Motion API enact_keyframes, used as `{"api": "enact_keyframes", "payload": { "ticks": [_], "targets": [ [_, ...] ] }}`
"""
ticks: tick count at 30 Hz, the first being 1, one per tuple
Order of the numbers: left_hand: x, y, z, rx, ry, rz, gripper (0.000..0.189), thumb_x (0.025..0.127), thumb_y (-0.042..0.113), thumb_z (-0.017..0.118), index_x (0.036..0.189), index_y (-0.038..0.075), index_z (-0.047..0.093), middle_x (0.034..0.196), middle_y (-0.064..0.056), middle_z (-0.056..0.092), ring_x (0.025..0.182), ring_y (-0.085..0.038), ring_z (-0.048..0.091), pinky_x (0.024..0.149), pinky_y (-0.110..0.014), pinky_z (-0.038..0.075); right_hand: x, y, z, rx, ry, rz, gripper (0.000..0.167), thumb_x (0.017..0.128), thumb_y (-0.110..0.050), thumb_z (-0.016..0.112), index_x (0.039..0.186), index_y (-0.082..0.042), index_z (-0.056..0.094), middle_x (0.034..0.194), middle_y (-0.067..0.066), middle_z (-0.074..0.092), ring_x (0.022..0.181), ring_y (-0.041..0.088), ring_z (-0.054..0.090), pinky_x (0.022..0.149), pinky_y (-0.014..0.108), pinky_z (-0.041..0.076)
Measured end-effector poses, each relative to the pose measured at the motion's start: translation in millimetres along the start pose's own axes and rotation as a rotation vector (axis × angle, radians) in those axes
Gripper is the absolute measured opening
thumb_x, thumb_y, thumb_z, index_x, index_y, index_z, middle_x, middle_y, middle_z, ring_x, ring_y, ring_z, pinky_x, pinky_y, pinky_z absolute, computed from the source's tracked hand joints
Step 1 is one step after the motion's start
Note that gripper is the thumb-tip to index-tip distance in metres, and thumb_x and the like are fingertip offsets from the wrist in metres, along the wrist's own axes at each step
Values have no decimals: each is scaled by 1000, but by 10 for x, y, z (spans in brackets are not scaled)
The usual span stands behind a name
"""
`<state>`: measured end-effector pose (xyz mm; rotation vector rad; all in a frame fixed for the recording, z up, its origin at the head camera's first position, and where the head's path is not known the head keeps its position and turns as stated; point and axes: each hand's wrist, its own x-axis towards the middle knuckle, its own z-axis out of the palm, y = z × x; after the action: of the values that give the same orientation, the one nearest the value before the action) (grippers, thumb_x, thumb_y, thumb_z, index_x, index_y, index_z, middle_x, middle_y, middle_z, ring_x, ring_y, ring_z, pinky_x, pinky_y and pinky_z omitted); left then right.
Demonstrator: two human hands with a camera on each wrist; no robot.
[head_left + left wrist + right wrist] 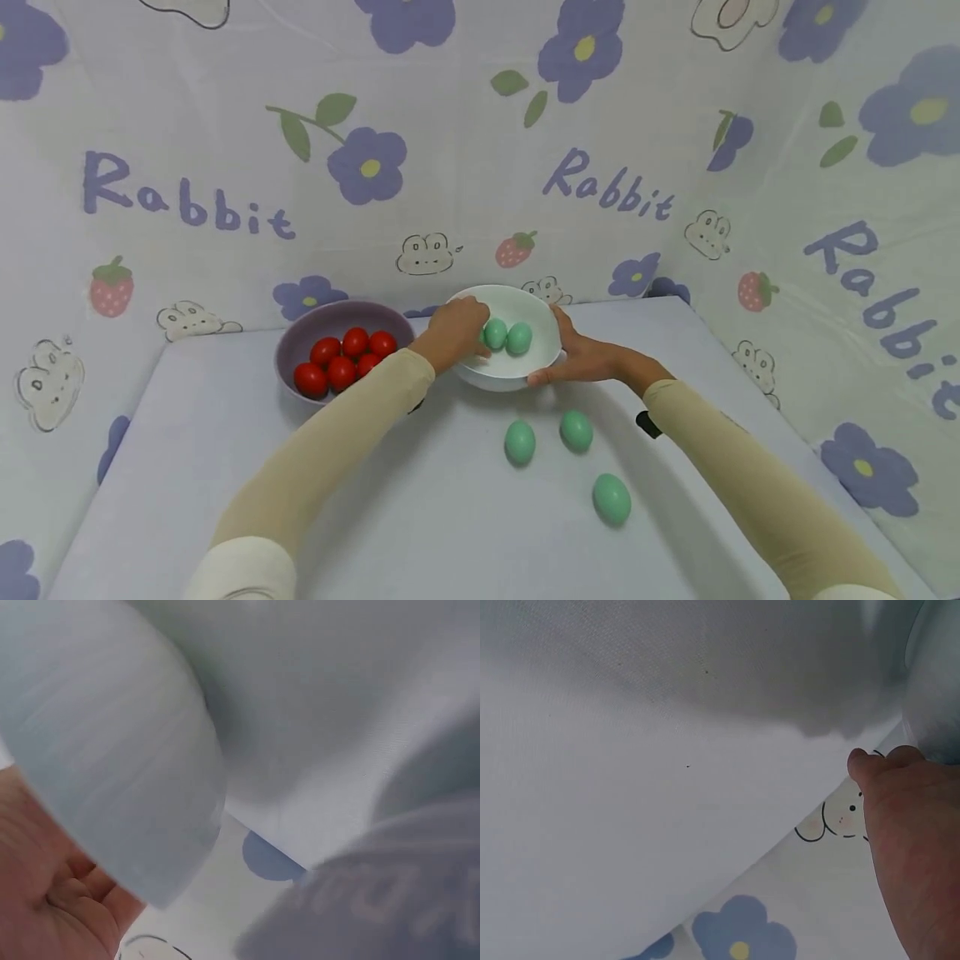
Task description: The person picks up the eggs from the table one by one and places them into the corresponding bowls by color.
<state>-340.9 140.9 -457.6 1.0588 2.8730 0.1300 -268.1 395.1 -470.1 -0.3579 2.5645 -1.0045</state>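
White bowl (pixel 491 382) with green eggs (pixel 518 338) inside: the work looks about half done.
Table (pixel 420 517) also carries a purple bowl (pixel 288 342) of red egg-like things (pixel 342 374), left of the white bowl. Right hand (pixel 588 358) holds the white bowl at its side; left hand (pixel 456 332) is over the opposite rim, and I cannot tell if its grip holds something. Two green eggs lie plainly inside, a third shows partly beside the left hand; three on the table, nearer to the person, seem to be left.
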Motion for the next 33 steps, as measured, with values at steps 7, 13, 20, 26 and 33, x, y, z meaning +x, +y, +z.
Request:
{"api": "enact_keyframes", "payload": {
  "ticks": [7,13,20,26,33],
  "targets": [
    [-174,-162,-65,-252,96,30,72,102,54,67,156,9,52,154,-11,58,140,-30,55,119,-45,44,35,20,61,2,-5,15,136,87,-52,85,165,-22,-23,175,14,-10,162,40,4,126,66,15],
    [-354,-225,-107,-430,193,53,78,102,62,58,165,20,39,173,-4,31,157,-34,33,125,-55,33,47,43,63,-5,-5,12,135,87,-51,85,165,-22,-22,175,15,-9,161,42,7,125,70,16],
    [-696,-151,-148,-643,288,70,83,97,67,62,167,33,33,173,11,27,160,-22,26,125,-55,32,60,14,27,0,-7,-6,135,88,-49,85,165,-18,-22,174,18,-7,160,43,7,125,70,15],
    [-1076,124,-95,-747,318,136,81,95,63,69,165,41,34,168,18,35,154,-23,38,122,-53,38,66,13,13,-17,-1,-18,132,89,-49,84,166,-19,-19,173,18,-7,160,44,7,124,71,15],
    [-1504,368,51,-829,214,166,84,91,64,75,162,49,34,165,15,41,154,-16,37,119,-51,41,84,-21,55,-12,-7,-48,131,89,-48,84,165,-18,-19,173,20,-8,160,46,6,123,74,14]
  ]
}}
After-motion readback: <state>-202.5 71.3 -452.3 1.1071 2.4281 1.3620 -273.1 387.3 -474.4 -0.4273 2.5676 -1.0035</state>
